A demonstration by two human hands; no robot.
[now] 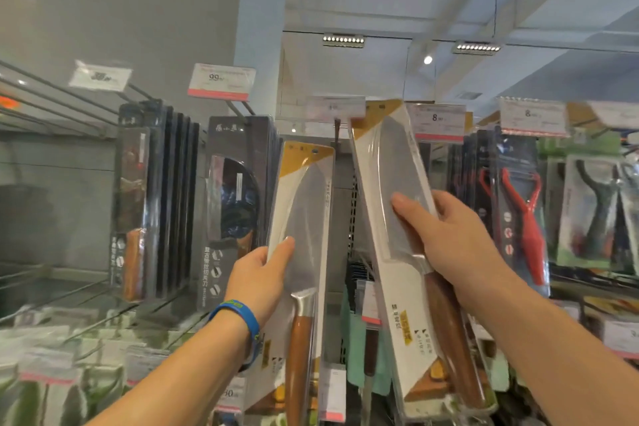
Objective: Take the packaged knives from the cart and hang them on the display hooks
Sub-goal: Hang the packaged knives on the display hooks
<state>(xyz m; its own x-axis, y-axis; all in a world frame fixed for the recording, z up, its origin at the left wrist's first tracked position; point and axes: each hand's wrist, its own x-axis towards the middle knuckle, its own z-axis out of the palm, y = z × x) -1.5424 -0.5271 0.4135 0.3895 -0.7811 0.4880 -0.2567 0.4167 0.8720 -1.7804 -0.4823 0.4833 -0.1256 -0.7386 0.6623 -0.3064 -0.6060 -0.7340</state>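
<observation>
white knife pack (387, 166) beside "8" tag (435, 121)

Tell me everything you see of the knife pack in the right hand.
The knife pack is a white card with gold corners under clear plastic, holding a broad grey steel blade with a brown wooden handle. It is held blade up, tilted with its top leaning left. The right hand grips its middle, thumb across the blade.

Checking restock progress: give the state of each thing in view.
left hand, grips left packaged knife
left packaged knife, near upright, not hung
right hand, grips right packaged knife
right packaged knife, tilted, top leaning left, in hand
black boxed knives, hanging on hooks
</observation>
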